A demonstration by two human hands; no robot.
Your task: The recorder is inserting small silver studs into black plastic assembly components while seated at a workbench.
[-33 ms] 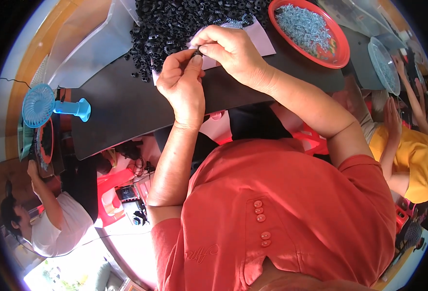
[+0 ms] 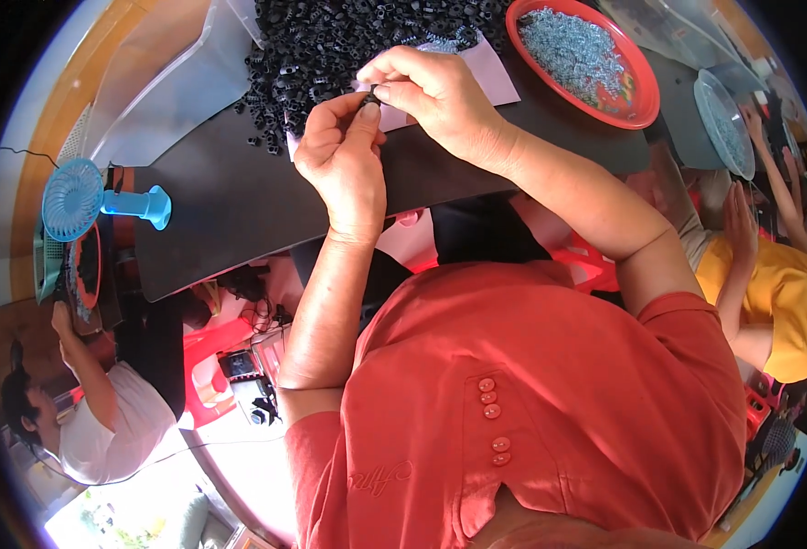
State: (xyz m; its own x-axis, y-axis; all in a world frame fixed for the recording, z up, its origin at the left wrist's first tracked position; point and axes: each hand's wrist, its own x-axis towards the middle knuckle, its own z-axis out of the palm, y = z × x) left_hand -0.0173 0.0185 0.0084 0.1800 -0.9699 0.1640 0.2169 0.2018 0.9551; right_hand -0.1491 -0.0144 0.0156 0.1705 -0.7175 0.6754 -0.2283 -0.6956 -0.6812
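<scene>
Over the near edge of the pile, both my hands meet at a small black plastic part [image 2: 370, 98]. My left hand [image 2: 341, 160] pinches it between thumb and curled fingers. From the right, the thumb and forefinger of my right hand [image 2: 442, 99] close at the top of the same part; whether they grip a second tiny piece cannot be made out. Just beyond my hands spreads a large heap of black plastic parts [image 2: 330, 46]. Part of a pale pink sheet [image 2: 495, 78] lies under my right hand and the heap's near edge.
A red plate [image 2: 643, 110] of small pale-blue pieces stands right of the heap. On the dark table [image 2: 239, 197], a blue fan [image 2: 74, 199] is at the left end, and a clear bin [image 2: 170, 82] is behind. Co-workers sit at left and right, the right one beside a clear bowl [image 2: 742, 156].
</scene>
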